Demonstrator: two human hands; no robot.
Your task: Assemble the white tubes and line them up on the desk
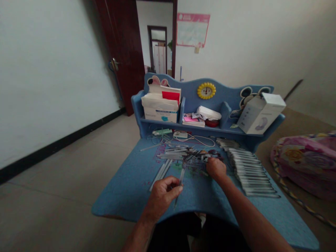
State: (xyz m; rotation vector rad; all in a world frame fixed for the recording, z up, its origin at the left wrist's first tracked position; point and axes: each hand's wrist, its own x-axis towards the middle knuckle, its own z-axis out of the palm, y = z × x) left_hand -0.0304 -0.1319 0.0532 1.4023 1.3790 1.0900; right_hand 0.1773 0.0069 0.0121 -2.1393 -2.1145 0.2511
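Observation:
My left hand (163, 196) pinches a slim clear pen (181, 176) between thumb and fingers, tilted over the front of the blue desk, its thin end pointing down toward me. My right hand (216, 168) is curled at the right side of a heap of small dark pen parts (195, 155); its fingertips are hidden, so what they grip cannot be made out. Clear pen barrels (172, 153) lie in a loose pile left of that heap. A few more barrels (160, 173) rest just beyond my left hand. Right of my right hand, several pens (252, 171) lie side by side in a row.
A shelf along the desk's back (189, 130) carries a paper-filled box (160, 113), a stack of papers (193, 120) and a white carton (258, 117). A white cord (202, 138) lies below it. Flowered pink fabric (307, 164) is at the right.

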